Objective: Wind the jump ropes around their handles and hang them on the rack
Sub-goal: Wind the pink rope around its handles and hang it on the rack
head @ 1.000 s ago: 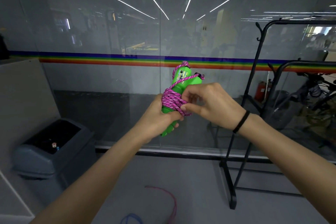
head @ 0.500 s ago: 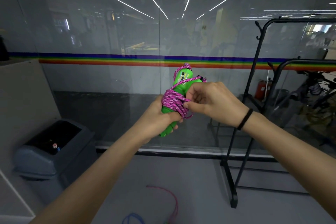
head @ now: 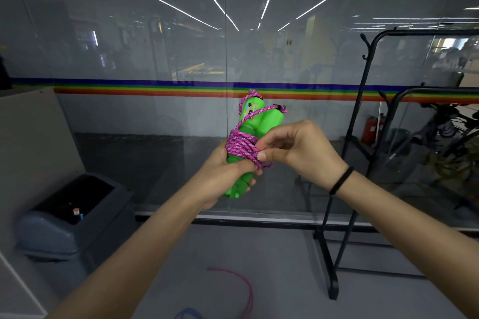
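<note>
Jump rope [head: 242,146]: head view; pink cord is lying coiled round the green handles [head: 252,124], in mid-air.
Left hand [head: 223,179]: gripping the handles' lower ends.
Right hand [head: 298,150]: fingertips are pinching the cord's loose end against the coil.
Progress: winding is seemingly finishing; hanging on the rack [head: 427,32] is remaining; a pink rope [head: 249,292] and blue rope [head: 188,312] are lying at the floor's near edge.
Bin [head: 51,230]: standing at the floor's left edge, holding small unidentifiable items.

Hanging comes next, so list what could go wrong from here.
The right hand only pinches the rope end with its fingers; it looks untucked, so on release the coil may unwind off the handles that the left hand grips. On the floor, loose ropes lie underfoot before the rack: a trip hazard.
</note>
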A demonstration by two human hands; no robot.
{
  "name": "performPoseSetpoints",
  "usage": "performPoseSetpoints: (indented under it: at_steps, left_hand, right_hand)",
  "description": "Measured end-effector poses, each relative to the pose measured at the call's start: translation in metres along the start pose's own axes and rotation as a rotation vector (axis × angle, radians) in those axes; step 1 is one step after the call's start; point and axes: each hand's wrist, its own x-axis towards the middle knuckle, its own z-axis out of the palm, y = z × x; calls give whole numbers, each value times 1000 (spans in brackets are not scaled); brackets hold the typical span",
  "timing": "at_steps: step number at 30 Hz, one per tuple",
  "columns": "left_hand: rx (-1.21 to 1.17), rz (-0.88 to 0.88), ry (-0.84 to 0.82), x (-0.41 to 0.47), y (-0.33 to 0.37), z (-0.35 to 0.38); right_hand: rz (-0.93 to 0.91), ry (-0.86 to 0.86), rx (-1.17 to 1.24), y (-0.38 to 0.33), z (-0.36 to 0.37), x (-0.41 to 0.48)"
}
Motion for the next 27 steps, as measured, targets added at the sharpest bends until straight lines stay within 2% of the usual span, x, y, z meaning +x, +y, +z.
performPoseSetpoints:
  at_steps: [6, 17, 27]
  left_hand:
    - [18, 53, 10, -2, 2, 0]
    - [67, -9, -7, -2, -3, -3]
    - [-89, -58, 20, 1, -2, 7]
  right_hand:
    - [-93, 98, -283, -6, 2, -1]
    - [-171, -32, -542, -6, 8, 0]
    - [-231, 219, -571, 0, 24, 6]
